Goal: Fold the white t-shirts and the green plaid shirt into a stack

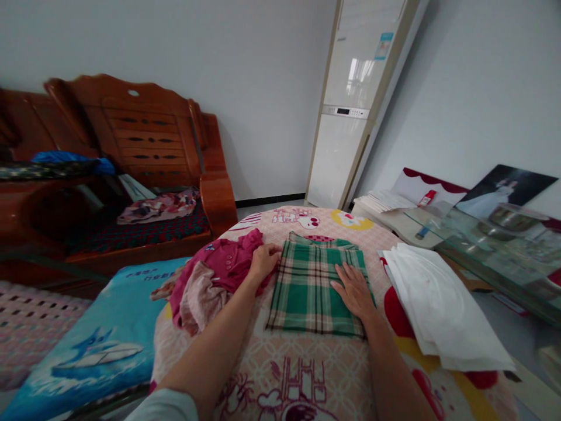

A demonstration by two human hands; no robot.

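Note:
A green plaid shirt (322, 286) lies folded into a flat rectangle on the cloth-covered round table (254, 374), its collar end at the far side. My right hand (353, 289) rests palm down on the shirt's right half, fingers spread. At the shirt's upper left edge is my left hand (265, 262), its fingers loosely bent and apart, between the shirt and a crumpled magenta garment (228, 257). A pale pink piece of clothing (201, 298) is bunched up with the magenta one. Part of the magenta fabric is hidden behind my left forearm.
White plastic bags (438, 304) lie at the table's right side, by a glass shelf (482, 263). To the left are a blue cushion (105, 339) and a wooden armchair (144, 134). A tall white air conditioner (339, 140) stands in the corner behind.

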